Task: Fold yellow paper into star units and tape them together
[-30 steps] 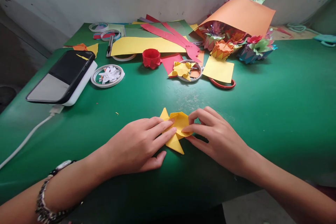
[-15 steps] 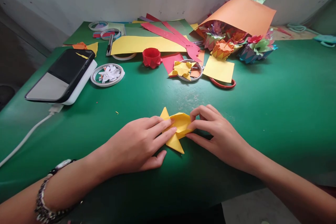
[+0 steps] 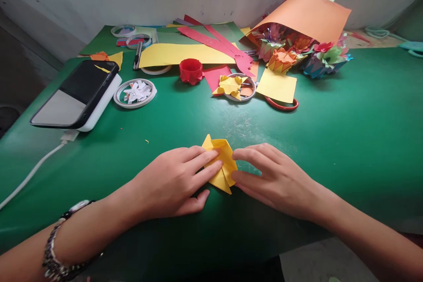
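Note:
A folded yellow paper piece (image 3: 222,162) lies flat on the green table (image 3: 346,132) near its front edge. My left hand (image 3: 172,183) rests on the paper's left side, fingers stretched out and pressing it down. My right hand (image 3: 276,178) lies flat against the paper's right edge, its fingertips touching the fold. Neither hand has the paper lifted. A beaded bracelet sits on my left wrist.
A phone on a white power bank (image 3: 77,94) with a cable lies at left. Tape rings (image 3: 135,92), a red paper cup shape (image 3: 191,71), red and yellow paper sheets (image 3: 185,54), red-handled scissors (image 3: 280,103) and paper flowers under an orange sheet (image 3: 304,17) fill the back.
My right hand has flattened from a pinch on the paper's right flap and pressed that flap down, so the yellow piece now lies narrower. My left hand stayed in place.

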The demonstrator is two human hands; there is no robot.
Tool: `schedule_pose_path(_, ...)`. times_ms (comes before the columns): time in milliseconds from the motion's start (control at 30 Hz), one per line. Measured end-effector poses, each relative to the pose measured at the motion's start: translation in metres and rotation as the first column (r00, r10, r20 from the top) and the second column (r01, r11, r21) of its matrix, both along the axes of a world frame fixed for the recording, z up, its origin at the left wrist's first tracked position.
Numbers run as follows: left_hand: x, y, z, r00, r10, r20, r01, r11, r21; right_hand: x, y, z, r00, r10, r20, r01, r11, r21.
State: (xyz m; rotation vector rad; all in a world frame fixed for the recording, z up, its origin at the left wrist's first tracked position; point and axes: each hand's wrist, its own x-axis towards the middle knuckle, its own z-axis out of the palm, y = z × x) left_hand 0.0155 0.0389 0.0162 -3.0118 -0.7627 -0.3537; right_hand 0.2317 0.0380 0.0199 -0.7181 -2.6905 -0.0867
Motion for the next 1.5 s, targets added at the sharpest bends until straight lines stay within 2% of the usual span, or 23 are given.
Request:
schedule_pose_path(367,-0.001,0.000,-0.001,1.000,0.011,-0.008,-0.011,1.000,-0.013,0.002,0.010,0.010,0.968,0.180,0.178,-0.183,0.983,0.004)
schedule_pose_path(567,-0.001,-0.001,-0.002,1.000,0.004,0.006,-0.004,1.000,-0.010,0.003,0.008,0.008,0.979,0.144,0.144,-0.144,0.989,-0.010)
schedule_pose_path(733,-0.001,0.000,-0.001,1.000,0.005,-0.001,-0.005,1.000,-0.021,0.005,0.004,0.005,0.991,0.122,0.063,-0.111,0.980,-0.164)
schedule_pose_path(833,-0.001,0.001,0.000,1.000,-0.006,-0.007,0.006,0.999,-0.038,0.009,0.010,0.006,0.989,0.132,-0.069,-0.147,0.943,-0.300)
schedule_pose_path(900,-0.002,0.004,0.001,1.000,-0.023,-0.014,0.022,0.997,-0.070,0.012,0.018,0.007,0.982,0.069,-0.175,-0.135,0.907,-0.400)
schedule_pose_path(967,-0.003,0.008,0.002,0.999,-0.046,-0.012,0.045,0.992,-0.116,0.014,0.027,0.009,0.985,0.026,-0.170,-0.104,0.877,-0.468)
schedule_pose_path(1033,-0.005,0.012,0.003,0.997,-0.075,0.009,0.076,0.983,-0.168,0.013,0.035,0.011,0.993,0.055,-0.103,-0.099,0.862,-0.497)
schedule_pose_path(1200,-0.009,0.019,0.003,0.988,-0.121,0.098,0.143,0.954,-0.264,0.007,0.046,0.014,0.984,0.180,-0.010,-0.158,0.835,-0.527)
schedule_pose_path(1267,-0.009,0.017,0.003,0.985,-0.114,0.133,0.144,0.961,-0.236,0.004,0.045,0.015,0.979,0.204,-0.010,-0.181,0.843,-0.506)
schedule_pose_path(1367,-0.006,0.010,0.004,0.985,-0.064,0.157,0.085,0.988,-0.127,-0.001,0.038,0.015,0.978,0.209,-0.022,-0.198,0.881,-0.430)
schedule_pose_path(1433,-0.003,0.006,0.003,0.988,-0.046,0.146,0.057,0.996,-0.075,-0.004,0.033,0.014,0.980,0.199,-0.014,-0.189,0.901,-0.391)
schedule_pose_path(1500,-0.002,0.004,0.001,0.993,-0.039,0.113,0.047,0.997,-0.062,-0.006,0.030,0.012,0.978,0.207,0.003,-0.188,0.897,-0.400)
